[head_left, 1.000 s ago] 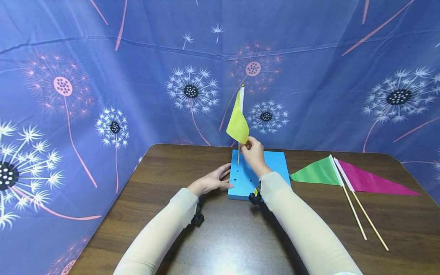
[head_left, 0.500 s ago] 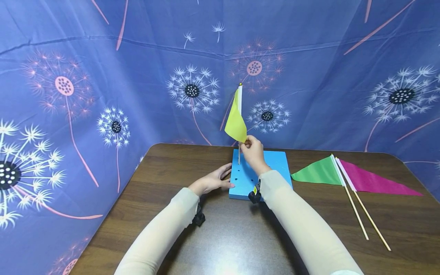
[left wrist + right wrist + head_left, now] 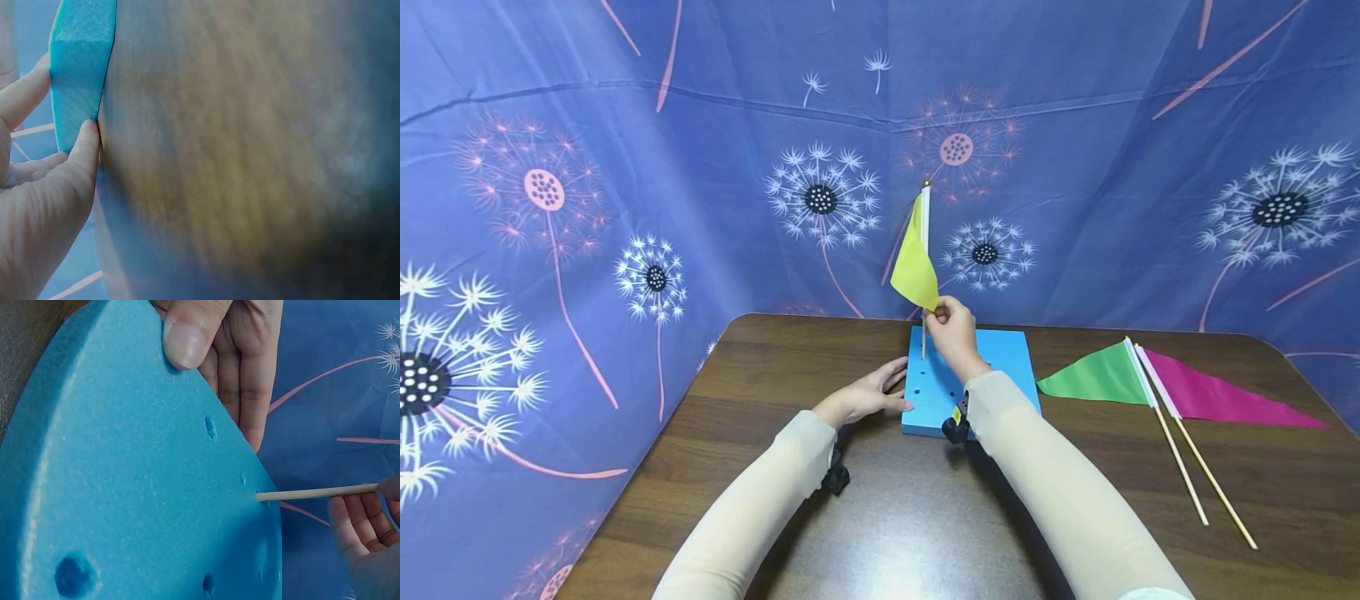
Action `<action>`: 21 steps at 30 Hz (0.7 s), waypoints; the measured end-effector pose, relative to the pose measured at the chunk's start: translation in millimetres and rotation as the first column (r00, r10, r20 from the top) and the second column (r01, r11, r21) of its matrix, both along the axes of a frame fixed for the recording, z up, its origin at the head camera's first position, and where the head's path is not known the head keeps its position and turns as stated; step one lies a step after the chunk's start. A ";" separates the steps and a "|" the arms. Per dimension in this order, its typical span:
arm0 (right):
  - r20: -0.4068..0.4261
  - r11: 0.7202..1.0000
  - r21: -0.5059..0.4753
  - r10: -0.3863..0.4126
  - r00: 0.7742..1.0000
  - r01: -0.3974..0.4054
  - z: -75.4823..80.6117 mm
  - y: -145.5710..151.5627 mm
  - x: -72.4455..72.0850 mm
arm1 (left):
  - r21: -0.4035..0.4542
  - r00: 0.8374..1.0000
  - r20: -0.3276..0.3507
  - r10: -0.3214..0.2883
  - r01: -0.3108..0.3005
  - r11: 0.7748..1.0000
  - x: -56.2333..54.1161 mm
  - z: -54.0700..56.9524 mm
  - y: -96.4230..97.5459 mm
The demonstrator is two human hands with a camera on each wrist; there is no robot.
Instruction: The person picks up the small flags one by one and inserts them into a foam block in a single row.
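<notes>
Head view shows a yellow flag point(image 3: 914, 271) standing nearly upright over the far left part of a blue board point(image 3: 1013, 358), which lies on the brown surface point(image 3: 775, 358). The right hand point(image 3: 957, 337) pinches its thin wooden stick point(image 3: 312, 494) just below the cloth. The lower end of the stick meets the board's top; whether it is inside a hole, I cannot tell. The left hand point(image 3: 872, 392) is not clenched: its rather straight fingers touch the board's left side, and its thumb lies at the edge. To the right of the board, a green flag point(image 3: 1097, 375) and a magenta flag point(image 3: 1221, 392) lie flat, their poles near each other. Behind hangs a blue curtain point(image 3: 715, 183) with dandelion pattern.
</notes>
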State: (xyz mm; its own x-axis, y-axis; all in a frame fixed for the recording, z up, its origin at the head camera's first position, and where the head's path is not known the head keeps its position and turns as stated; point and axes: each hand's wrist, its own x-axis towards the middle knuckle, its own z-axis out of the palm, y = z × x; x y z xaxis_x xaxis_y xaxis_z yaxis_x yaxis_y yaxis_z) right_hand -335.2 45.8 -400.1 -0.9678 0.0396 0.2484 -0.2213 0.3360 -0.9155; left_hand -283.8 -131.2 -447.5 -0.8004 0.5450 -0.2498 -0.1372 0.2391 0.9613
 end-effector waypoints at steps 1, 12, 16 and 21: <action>0.001 1.000 0.001 -0.005 1.000 0.005 -0.1 -0.2 0.0 | -0.001 1.000 0.000 0.000 0.000 1.000 -0.1 0.1 -0.1; 0.014 1.000 0.003 -0.028 1.000 0.028 -0.5 -1.8 -1.1 | -0.004 1.000 -0.002 0.003 -0.003 1.000 0.1 0.0 0.6; 0.013 0.999 0.029 -0.044 0.999 0.043 -0.5 -1.9 -2.4 | 0.005 1.000 0.000 0.005 -0.005 1.000 0.5 -0.4 0.9; 0.018 0.999 0.032 -0.044 0.999 0.043 -0.7 -2.9 -4.0 | 0.022 1.000 0.003 0.006 -0.006 1.000 -0.2 -1.3 0.7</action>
